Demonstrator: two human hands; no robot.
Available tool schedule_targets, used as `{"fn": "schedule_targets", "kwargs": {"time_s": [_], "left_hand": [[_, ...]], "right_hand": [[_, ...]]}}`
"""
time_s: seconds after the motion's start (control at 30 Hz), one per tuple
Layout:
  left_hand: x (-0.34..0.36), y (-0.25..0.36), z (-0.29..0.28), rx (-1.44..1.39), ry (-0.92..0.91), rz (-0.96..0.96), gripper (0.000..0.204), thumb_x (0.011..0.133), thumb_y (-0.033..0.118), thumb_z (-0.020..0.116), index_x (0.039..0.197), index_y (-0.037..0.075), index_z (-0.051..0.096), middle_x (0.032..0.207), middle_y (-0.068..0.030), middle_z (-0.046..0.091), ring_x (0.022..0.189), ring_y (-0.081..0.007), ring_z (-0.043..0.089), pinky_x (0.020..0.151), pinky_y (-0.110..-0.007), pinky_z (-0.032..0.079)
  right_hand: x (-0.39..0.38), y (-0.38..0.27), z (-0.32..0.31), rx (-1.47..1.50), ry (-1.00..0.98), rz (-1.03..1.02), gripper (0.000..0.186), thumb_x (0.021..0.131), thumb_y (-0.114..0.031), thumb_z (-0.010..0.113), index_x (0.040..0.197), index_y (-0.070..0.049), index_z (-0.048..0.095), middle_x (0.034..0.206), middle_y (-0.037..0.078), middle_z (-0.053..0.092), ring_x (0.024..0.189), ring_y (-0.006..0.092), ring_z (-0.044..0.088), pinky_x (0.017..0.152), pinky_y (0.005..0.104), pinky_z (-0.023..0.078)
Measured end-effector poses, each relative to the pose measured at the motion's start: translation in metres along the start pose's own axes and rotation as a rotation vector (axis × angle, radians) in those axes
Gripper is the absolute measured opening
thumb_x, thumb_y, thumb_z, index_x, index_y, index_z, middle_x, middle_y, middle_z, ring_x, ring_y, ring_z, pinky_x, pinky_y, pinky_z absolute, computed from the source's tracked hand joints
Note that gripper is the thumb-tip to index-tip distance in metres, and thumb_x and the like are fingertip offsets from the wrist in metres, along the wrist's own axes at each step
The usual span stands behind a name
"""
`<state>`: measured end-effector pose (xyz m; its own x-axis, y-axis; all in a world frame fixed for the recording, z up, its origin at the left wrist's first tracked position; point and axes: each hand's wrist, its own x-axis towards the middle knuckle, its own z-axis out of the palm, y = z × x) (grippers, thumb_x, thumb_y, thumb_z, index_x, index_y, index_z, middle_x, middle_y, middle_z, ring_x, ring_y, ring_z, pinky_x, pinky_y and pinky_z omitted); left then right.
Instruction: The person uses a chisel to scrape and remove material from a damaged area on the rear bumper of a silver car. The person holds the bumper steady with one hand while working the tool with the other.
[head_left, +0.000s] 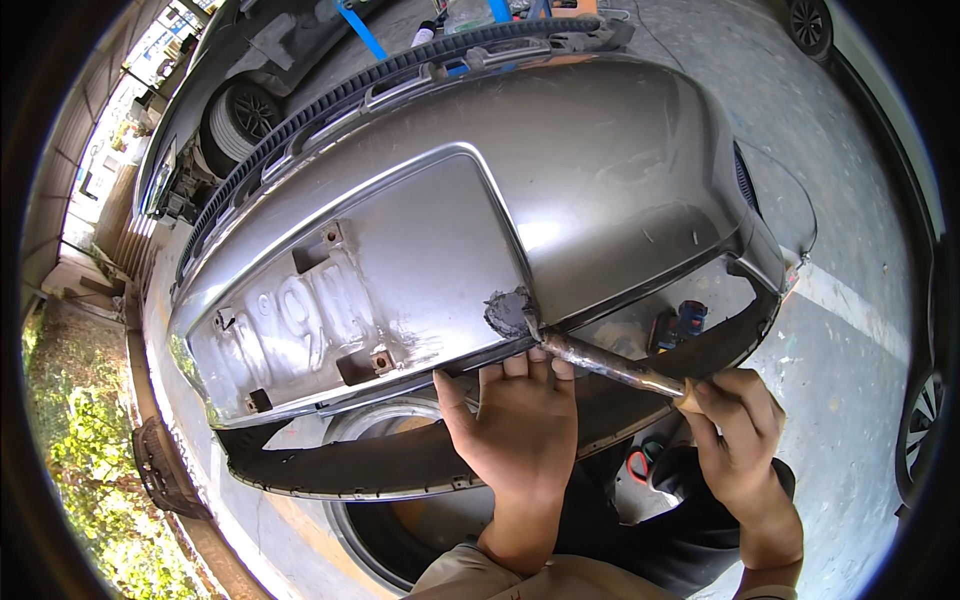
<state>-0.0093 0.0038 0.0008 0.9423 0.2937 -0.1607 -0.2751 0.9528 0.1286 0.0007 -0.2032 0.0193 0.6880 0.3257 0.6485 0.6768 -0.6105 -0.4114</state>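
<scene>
A large grey-brown car bumper [620, 130] lies in front of me, its recessed plate area scuffed and showing square holes. At the lower right corner of that recess is a rough dark patch [508, 312]. My right hand [740, 425] is closed round the wooden handle of a soldering iron [615, 366], whose metal shaft slants left with its tip against the patch's lower edge. My left hand [520, 430] is palm up under the bumper's lower edge, thumb spread and fingers stretched out; the fingertips meet that edge beside the iron's tip and are partly hidden.
Below the bumper stands a tire [365, 545]. Through the bumper's opening a cordless power tool [690, 320] shows on the floor, and red-handled scissors [638, 466] lie near my legs. Cars flank the space, one with its wheel [245, 115] at the upper left. Greenery [100, 480] borders the left.
</scene>
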Motion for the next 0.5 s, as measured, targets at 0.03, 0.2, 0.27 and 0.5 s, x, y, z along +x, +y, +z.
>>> {"fn": "schedule_targets", "kwargs": {"time_s": [0.03, 0.2, 0.27, 0.5], "left_hand": [[0.0, 0.0, 0.0, 0.007, -0.005, 0.0, 0.057, 0.101, 0.059, 0.057, 0.125, 0.009, 0.066, 0.121, -0.0059, 0.071, 0.123, -0.0231, 0.058, 0.111, -0.041, 0.035], [0.0, 0.0, 0.0, -0.009, 0.011, -0.002, 0.057, 0.101, 0.059, 0.056, 0.124, 0.007, 0.066, 0.121, -0.0068, 0.071, 0.123, -0.0233, 0.058, 0.111, -0.041, 0.035], [0.0, 0.001, -0.001, -0.005, 0.001, -0.006, 0.058, 0.101, 0.059, 0.055, 0.124, 0.007, 0.066, 0.121, -0.007, 0.071, 0.122, -0.0233, 0.058, 0.112, -0.041, 0.034], [0.0, 0.001, -0.003, 0.006, -0.006, -0.014, 0.059, 0.101, 0.061, 0.054, 0.124, 0.008, 0.066, 0.12, -0.007, 0.071, 0.121, -0.0231, 0.058, 0.112, -0.042, 0.033]], "right_hand": [[0.002, 0.0, 0.001, 0.003, 0.003, 0.0, 0.029, 0.075, 0.007, 0.084, 0.097, 0.002, 0.066, 0.092, 0.014, 0.059, 0.069, 0.0315, 0.062, 0.056, 0.0389, 0.05], [0.006, -0.001, 0.001, 0.015, -0.01, 0.017, 0.029, 0.076, 0.007, 0.083, 0.098, 0.002, 0.065, 0.092, 0.014, 0.059, 0.068, 0.0314, 0.061, 0.056, 0.0386, 0.049], [0.002, 0.0, -0.001, 0.015, -0.013, 0.008, 0.029, 0.076, 0.007, 0.083, 0.098, 0.002, 0.065, 0.092, 0.014, 0.059, 0.068, 0.0314, 0.061, 0.055, 0.0384, 0.049], [-0.001, 0.0, -0.003, 0.017, -0.024, 0.003, 0.031, 0.074, 0.008, 0.084, 0.098, 0.002, 0.065, 0.092, 0.014, 0.059, 0.068, 0.0311, 0.061, 0.055, 0.0379, 0.049]]}}
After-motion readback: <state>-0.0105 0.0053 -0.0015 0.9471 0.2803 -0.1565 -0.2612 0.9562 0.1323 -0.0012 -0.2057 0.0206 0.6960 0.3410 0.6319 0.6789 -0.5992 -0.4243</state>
